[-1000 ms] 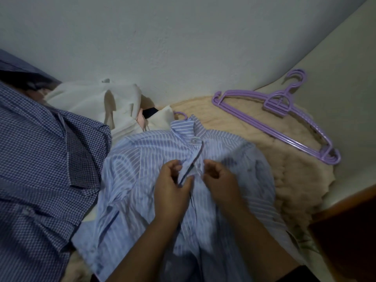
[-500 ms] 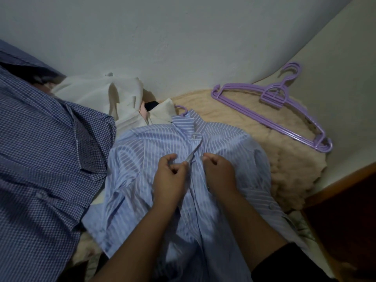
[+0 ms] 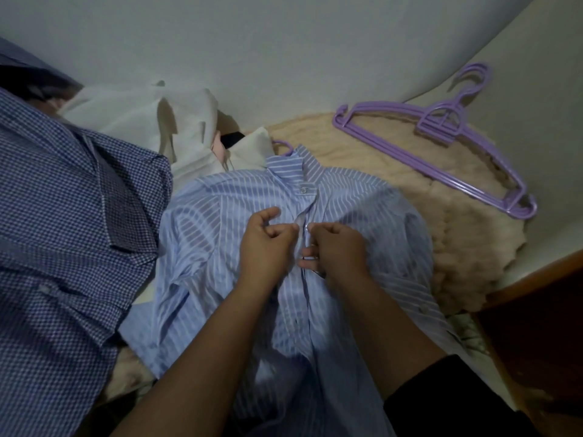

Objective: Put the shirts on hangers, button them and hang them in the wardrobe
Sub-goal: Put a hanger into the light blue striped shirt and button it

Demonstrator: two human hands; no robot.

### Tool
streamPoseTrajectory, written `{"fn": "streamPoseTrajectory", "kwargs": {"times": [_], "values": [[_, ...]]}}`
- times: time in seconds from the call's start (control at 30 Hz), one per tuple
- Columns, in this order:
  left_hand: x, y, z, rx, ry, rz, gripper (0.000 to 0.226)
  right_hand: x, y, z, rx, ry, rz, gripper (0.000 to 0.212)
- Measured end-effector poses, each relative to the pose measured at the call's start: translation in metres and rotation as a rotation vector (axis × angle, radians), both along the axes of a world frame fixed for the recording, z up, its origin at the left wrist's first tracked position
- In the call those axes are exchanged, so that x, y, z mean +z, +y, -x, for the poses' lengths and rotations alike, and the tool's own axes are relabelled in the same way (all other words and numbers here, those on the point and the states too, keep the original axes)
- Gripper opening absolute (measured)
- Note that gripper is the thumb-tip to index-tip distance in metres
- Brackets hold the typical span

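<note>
Both hands' fingers, left hand and right hand, pinch the striped shirt placket.

Thin matt cotton-like striped shirt, glossy purple plastic hangers, fluffy cream blanket, matt checked shirt

The scene is dim and flatly lit, with a cool grey cast, muted colours and fine grain across the wall. Soft shadows gather under the forearms and in the dark lower right corner. Wide-angle distortion bends the wall's lower edge into a curve, and the hands look slightly smeared by motion.
</note>
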State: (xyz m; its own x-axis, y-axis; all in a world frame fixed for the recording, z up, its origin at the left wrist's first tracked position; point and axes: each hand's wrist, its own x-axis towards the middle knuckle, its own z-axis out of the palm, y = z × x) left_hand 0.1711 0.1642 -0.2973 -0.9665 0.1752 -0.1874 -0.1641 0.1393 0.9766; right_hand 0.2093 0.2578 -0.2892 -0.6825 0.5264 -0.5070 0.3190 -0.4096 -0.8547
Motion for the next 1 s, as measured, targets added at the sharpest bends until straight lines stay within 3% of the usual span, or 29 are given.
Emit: {"fn": "streamPoseTrajectory", "kwargs": {"times": [0.4, 0.77, 1.0], "values": [[-0.001, 0.01, 0.002, 0.05, -0.185, -0.148, 0.043, -0.001, 0.011, 0.006, 0.009, -0.006, -0.02, 0.021], [0.0, 0.016, -0.002, 0.117, -0.276, -0.25, 0.041, -0.003, 0.013, 0.0, 0.089, 0.006, -0.254, 0.024], [0.0, 0.013, 0.0, 0.055, -0.298, -0.201, 0.04, -0.005, 0.012, -0.005, 0.115, 0.077, -0.338, 0.019]]}}
